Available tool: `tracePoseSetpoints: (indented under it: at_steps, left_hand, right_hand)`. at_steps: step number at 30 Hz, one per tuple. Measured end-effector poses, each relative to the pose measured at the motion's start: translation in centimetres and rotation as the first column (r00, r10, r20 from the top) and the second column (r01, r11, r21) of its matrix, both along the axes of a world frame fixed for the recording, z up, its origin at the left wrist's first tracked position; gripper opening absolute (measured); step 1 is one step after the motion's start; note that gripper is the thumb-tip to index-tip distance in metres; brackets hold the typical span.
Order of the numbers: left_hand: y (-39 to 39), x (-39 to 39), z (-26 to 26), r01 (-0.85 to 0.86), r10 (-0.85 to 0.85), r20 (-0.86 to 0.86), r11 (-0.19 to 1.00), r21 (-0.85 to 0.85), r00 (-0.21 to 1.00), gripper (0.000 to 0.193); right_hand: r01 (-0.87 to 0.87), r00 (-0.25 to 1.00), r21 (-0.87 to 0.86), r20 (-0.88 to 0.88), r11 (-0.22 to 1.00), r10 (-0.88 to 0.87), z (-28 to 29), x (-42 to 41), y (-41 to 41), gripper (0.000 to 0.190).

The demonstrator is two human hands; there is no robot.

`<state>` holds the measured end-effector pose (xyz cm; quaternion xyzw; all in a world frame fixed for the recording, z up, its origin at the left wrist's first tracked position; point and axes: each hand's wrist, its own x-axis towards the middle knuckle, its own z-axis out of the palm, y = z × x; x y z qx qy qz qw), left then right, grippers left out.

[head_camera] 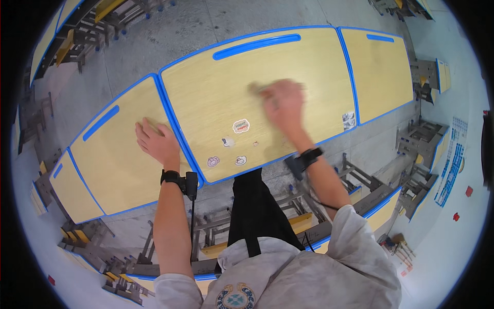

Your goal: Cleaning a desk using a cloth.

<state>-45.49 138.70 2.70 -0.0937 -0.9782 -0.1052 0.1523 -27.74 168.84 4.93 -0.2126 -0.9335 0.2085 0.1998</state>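
My left hand (156, 141) rests with spread fingers on the wood-look top of the left desk (115, 174), close to its blue edge. Above the middle desk (204, 92) is my right hand (285, 102), blurred, with its fingers bent around a small object (255, 89) that is too blurred to name. Several stickers lie on the middle desk below and left of my right hand, among them a white-edged one with lettering (241, 126), a purple one (213, 161) and a white cartoon one (241, 160). A grey picture sticker (349, 120) is at the right corner.
Another desk (380, 73) adjoins on the right, its edge against the middle one. Blue slots (256, 46) run along the far edges of the desks. Behind and beside me stand more desks and metal frames (370, 181). A device is strapped to each wrist, with cables hanging down.
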Motion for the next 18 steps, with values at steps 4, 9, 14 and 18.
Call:
tracePoseSetpoints:
  at_steps: [4,9,14,18]
  left_hand:
    - [1.1,0.2,0.1,0.001,-0.002,0.039,1.0,0.024,0.999,0.047]
    - [0.9,0.5,0.4,-0.029,0.027,0.061,0.999,0.026,0.998,0.048]
    - [0.4,0.4,0.7,-0.024,0.022,0.075,0.999,0.031,0.997,0.049]
    - [0.9,0.4,0.4,-0.027,0.024,0.077,0.999,0.036,0.997,0.049]
  right_hand:
    - [0.471,0.877,0.209,-0.005,0.857,-0.481,-0.1,7.9,12.7,0.024]
    - [0.646,0.712,0.362,0.034,0.672,-0.702,-1.3,13.3,10.7,0.035]
    - [0.221,0.966,-0.052,0.146,0.974,-0.212,0.6,7.8,-7.8,0.02]
    - [-0.19,0.98,-0.111,0.041,0.976,0.195,0.0,1.4,-15.7,0.027]
